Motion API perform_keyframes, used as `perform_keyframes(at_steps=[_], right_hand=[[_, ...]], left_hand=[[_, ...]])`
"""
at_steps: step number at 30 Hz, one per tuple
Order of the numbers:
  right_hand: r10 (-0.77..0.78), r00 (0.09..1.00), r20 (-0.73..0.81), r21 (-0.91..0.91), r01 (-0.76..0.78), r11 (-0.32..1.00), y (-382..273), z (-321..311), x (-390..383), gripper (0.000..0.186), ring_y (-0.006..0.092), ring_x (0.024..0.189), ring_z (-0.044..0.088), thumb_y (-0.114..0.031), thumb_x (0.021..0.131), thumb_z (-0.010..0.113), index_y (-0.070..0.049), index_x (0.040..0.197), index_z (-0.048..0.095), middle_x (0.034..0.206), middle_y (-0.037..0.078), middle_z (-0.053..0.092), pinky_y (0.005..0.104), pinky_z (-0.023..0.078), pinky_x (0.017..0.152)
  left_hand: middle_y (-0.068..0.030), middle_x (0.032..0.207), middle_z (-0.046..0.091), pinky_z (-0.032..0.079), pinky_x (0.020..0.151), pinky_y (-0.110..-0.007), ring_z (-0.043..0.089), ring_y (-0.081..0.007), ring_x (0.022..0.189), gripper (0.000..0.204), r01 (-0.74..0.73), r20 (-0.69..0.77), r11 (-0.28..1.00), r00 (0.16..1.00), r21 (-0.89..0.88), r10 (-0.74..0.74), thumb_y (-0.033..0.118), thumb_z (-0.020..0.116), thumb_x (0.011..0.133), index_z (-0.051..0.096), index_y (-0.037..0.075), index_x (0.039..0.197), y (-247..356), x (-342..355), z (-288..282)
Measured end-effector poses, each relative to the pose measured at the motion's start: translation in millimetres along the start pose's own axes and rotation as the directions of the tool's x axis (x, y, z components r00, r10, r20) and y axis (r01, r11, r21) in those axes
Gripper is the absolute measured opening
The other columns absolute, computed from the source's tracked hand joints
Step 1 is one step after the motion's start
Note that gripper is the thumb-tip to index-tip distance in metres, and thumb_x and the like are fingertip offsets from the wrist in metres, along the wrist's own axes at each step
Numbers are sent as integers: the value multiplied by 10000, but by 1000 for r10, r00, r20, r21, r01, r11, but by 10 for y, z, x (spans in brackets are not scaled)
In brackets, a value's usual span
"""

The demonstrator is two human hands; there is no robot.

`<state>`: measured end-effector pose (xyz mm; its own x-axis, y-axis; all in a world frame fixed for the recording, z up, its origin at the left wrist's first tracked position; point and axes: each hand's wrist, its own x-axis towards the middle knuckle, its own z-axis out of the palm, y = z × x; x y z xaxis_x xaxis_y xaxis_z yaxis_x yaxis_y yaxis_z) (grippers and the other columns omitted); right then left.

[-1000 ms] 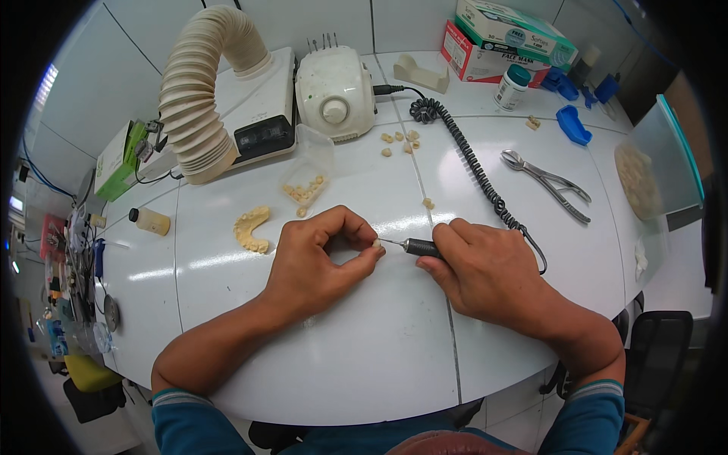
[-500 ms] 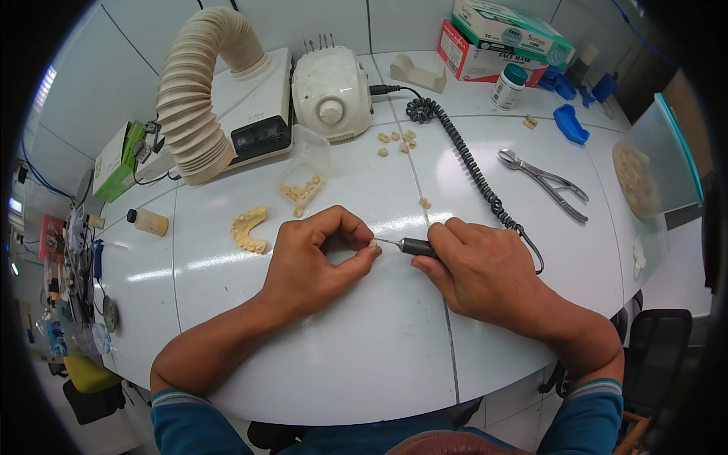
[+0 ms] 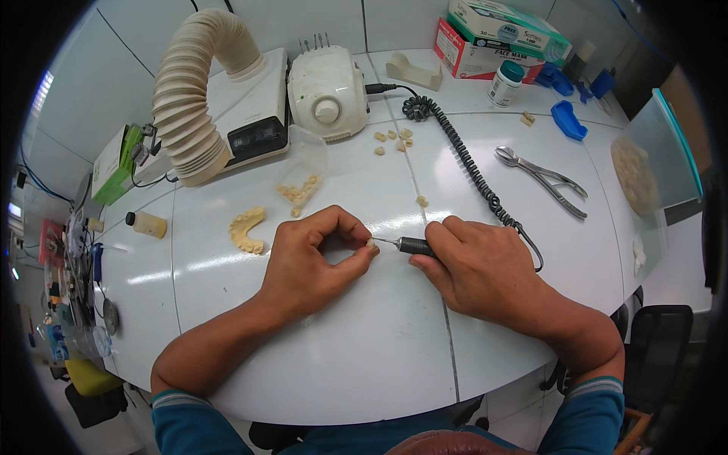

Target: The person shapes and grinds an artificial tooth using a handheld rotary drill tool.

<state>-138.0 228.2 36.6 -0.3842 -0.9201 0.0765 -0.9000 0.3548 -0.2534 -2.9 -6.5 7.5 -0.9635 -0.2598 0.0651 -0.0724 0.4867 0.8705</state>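
My left hand (image 3: 315, 262) is closed in a pinch on a small ivory dental crown (image 3: 371, 243), mostly covered by the fingertips. Wrapped round a dark rotary handpiece (image 3: 415, 246), my right hand (image 3: 485, 265) points its thin metal bur leftward at the crown; the tip looks to be touching it. A black coiled cord (image 3: 462, 155) links the handpiece to a white control unit (image 3: 327, 95). Left of my left hand lies a yellowish dental arch model (image 3: 246, 227). Beyond that hand, a clear plastic box (image 3: 305, 171) holds several small tooth-shaped pieces.
Several loose tooth pieces (image 3: 390, 136) lie on the white table (image 3: 341, 349). Metal pliers (image 3: 542, 182) rest at right, near a clear tub (image 3: 656, 152). A ribbed suction hose (image 3: 182, 98) arches at back left, and a small bottle (image 3: 146, 224) lies below it. Boxes (image 3: 500, 42) stand at back right.
The whole view has shifted slightly, with everything a little further left. Both hands keep the same grip and pose, bur against the crown.
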Motion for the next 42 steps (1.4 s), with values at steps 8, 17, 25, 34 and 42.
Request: perform_keyframes(at_steps=[8,17,25,34,42], right_hand=[[11,1000,14,20,-11,1000,17,-14,-17,353,330,723,764,-380,1118,719,-42,1024,674,857,132,717,443,575,588],[15,999,41,5,-15,1000,5,-20,0,371,329,731,773,-396,1133,696,-39,1032,681,857,137,726,442,578,589],[3,1000,11,0,-3,1000,13,-1,-10,376,325,729,775,-399,1132,698,-38,1026,683,856,138,730,433,579,586],[0,1000,9,2,0,1000,11,-5,4,363,337,726,777,-386,1123,706,-37,1028,686,869,142,731,441,588,588],[1,1000,11,31,-2,1000,34,-21,0,364,356,754,778,-395,1115,709,-40,1038,690,883,151,729,464,605,629]], left_hand=[[-11,939,786,534,776,-245,679,-55,844,170,16,15,1000,1000,-3,-16,89,898,955,755,22,1017,14,2,-10],[-15,935,785,533,778,-245,682,-60,844,173,-3,16,1000,1000,-24,3,90,899,956,754,18,1019,-17,5,-4],[-23,932,785,544,791,-252,690,-67,858,166,-16,15,1000,1000,-18,16,80,895,954,757,12,1015,6,3,-8],[-27,936,788,550,804,-254,701,-74,869,168,-7,25,1000,1000,-11,7,81,894,956,752,11,1010,9,4,-15],[-32,942,788,563,826,-258,709,-81,878,163,5,25,999,1000,-36,-4,62,889,956,744,10,1010,6,-1,-14]])
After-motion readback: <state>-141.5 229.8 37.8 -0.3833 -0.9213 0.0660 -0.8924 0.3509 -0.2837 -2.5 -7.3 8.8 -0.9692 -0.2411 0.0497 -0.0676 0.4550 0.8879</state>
